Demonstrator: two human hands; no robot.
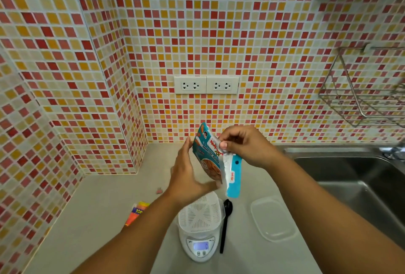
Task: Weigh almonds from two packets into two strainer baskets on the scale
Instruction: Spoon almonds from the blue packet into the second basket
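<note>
Two hands are on one almond packet (208,159), held in the air above the white strainer basket (200,214) that sits on the scale (200,246). Your left hand (186,175) cups the packet's printed face and lower end, fingers fairly straight along it, thumb hidden behind. Your right hand (243,146) pinches the silver torn edge at the packet's upper right between thumb and curled fingers. A blue tear strip (234,177) hangs down from that edge, only partly detached as far as you can tell.

The relation to watch: the packet's long axis runs from upper left to lower right, tilted, and its opened mouth faces your right hand, not the basket. The basket lies directly below and slightly toward you from the packet's lower end. To pour, you would likely need to swing the mouth downward over the basket; your left hand, which carries the packet's body, is the nearer one to steer that.

No almonds are visible in the basket, so weighing looks not yet begun. Whether the scale's lit display shows a reading is too small to tell.

Near by lie a black spoon (225,225) just right of the scale, a clear lid (272,219), and a colourful second packet (137,212) to the left.
</note>
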